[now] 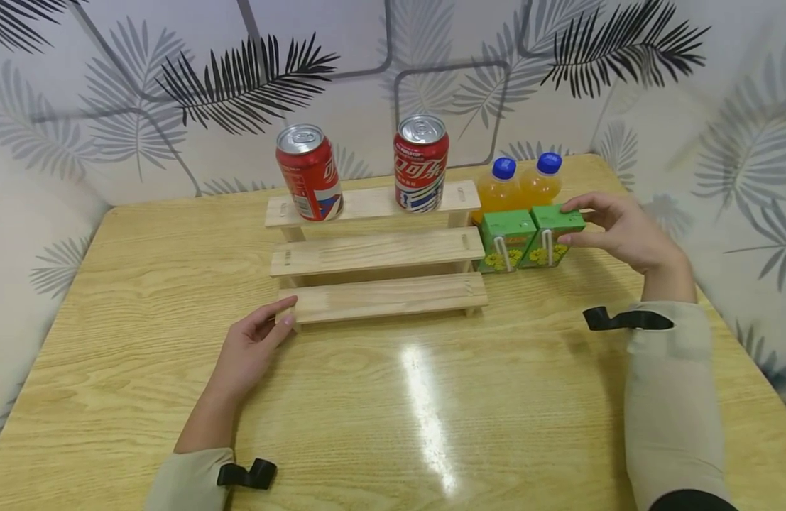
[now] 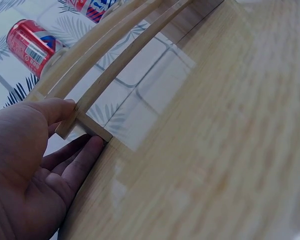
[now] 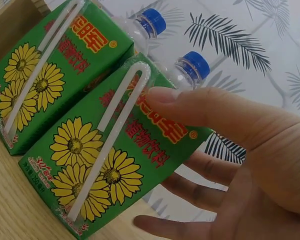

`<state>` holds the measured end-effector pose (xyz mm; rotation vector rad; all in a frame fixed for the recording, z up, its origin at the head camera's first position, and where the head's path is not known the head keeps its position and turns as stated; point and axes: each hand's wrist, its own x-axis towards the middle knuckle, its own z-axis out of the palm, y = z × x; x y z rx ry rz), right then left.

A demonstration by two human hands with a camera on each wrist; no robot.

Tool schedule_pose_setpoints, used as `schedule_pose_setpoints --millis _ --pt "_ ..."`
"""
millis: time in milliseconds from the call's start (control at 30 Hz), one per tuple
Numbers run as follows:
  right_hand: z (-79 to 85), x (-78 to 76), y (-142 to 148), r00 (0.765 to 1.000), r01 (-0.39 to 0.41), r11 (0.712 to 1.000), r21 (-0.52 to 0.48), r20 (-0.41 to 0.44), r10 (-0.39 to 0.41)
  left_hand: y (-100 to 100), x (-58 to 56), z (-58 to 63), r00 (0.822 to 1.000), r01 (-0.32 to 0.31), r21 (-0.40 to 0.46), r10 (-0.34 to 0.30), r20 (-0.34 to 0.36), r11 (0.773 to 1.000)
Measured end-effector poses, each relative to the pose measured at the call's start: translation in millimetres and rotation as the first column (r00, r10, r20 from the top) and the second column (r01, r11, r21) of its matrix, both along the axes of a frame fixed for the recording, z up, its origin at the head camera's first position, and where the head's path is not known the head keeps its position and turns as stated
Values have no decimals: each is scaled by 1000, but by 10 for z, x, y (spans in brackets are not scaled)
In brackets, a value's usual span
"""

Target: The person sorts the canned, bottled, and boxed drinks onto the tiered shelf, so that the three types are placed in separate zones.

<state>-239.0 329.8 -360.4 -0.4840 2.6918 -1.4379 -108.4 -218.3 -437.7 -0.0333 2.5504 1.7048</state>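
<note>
My left hand (image 1: pixel 248 351) pinches the left end of the lowest step of a three-tier wooden display rack (image 1: pixel 380 299). In the left wrist view the thumb (image 2: pixel 55 107) lies on the step's end, with the other fingers lower down by its foot. To the rack's right, my right hand (image 1: pixel 632 231) holds a green drink carton (image 3: pixel 97 165) with a white straw on its front. Its thumb (image 3: pixel 190 105) presses the front face, while the fingers lie partly hidden behind the box. A matching green carton (image 1: pixel 506 240) stands close beside it, against the rack's right end.
Two red cola cans, one left (image 1: pixel 308 174) and one right (image 1: pixel 421 163), stand on the rack's top tier. Behind the cartons are two orange drink bottles (image 1: pixel 541 186) with blue caps. The wood-grain table (image 1: pixel 367 411) backs onto a leaf-patterned wall covering (image 1: pixel 341 42).
</note>
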Motion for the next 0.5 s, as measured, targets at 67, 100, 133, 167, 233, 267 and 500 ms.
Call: schedule_pose_setpoints --millis 67,100,133,167,233,267,500 --pt "-16 0 -3 1000 -19 1000 -9 19 20 -5 -1 -3 1000 2 4 -2 -1 1000" --pt "-26 -1 -6 999 -34 999 -23 25 34 -6 -1 -5 1000 4 6 -4 -2 1000" --pt "-36 -5 -9 998 -47 998 -37 34 48 -9 -3 -10 1000 6 7 -6 -4 1000" --pt "-48 -8 -11 997 -57 997 -51 43 59 -12 -6 -16 1000 5 9 -5 -8 1000" --pt "-72 -13 -10 994 -81 992 -93 65 87 -14 -9 -27 1000 8 14 -8 -14 1000" --pt "-87 -17 -6 992 -90 990 -110 73 99 -14 -10 -32 1000 8 17 -8 -16 1000" --pt "-187 -71 41 979 -148 959 -243 104 177 -13 -7 -38 1000 7 30 -6 -9 1000"
